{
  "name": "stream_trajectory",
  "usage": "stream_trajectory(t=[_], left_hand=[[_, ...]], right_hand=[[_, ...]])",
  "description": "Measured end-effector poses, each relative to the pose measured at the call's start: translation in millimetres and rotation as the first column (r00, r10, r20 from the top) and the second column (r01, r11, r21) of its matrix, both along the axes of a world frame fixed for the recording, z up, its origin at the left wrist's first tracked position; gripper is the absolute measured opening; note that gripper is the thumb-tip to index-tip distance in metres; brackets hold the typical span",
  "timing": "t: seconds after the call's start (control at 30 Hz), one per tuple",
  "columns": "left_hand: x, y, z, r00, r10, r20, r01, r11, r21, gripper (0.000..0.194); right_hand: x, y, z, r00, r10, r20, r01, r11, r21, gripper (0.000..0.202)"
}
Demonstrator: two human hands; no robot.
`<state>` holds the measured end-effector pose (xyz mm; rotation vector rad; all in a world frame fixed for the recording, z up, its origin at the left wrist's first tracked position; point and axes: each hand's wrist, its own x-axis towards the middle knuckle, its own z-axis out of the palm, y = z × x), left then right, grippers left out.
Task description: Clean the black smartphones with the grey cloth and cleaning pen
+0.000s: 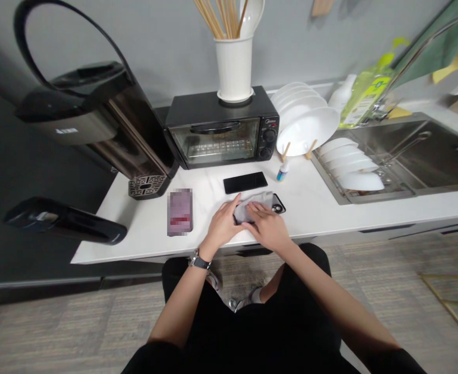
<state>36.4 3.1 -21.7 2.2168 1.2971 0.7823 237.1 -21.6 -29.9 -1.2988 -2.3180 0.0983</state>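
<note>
A grey cloth [265, 199] lies over what looks like a phone case [278, 204] with a dark rim and round camera ring; most of the case is hidden. My right hand [270, 226] presses the cloth down, fingers bent over it. At the left end of the case, my left hand [223, 226] grips with thumb and fingers around the edge, touching the cloth too. Just behind them a black phone [246, 183] rests flat on the counter. A small white bottle with a blue label [282, 172] stands to its right. Left of my hands lies a pixelated, phone-shaped item [180, 212].
Behind stands a toaster oven [217, 127] bearing a white chopstick holder [234, 67]. A tall water dispenser [107, 114] and a dark cylinder [68, 221] are left. Racked plates [306, 127] and a sink [427, 148] with bowls are right. The white counter [143, 239] ends near my body.
</note>
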Motion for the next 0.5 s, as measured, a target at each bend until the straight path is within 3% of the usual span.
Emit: stream_trajectory(t=[0.13, 0.27, 0.5], left_hand=[[-3, 1, -1.5, 0.999, -0.043, -0.002, 0.043, 0.999, 0.012, 0.094], [-2, 0, -0.9, 0.999, -0.025, -0.020, 0.025, 0.999, 0.025, 0.103], [0, 2, -0.9, 0.999, -0.025, -0.032, 0.026, 0.999, 0.036, 0.105]], right_hand=[[-17, -8, 8.4, 0.987, 0.154, -0.052, -0.156, 0.986, -0.054, 0.047], [12, -15, 16.3, 0.977, 0.207, -0.049, -0.210, 0.975, -0.069, 0.041], [84, -18, 11.3, 0.992, -0.017, 0.126, 0.008, 0.997, 0.073, 0.046]])
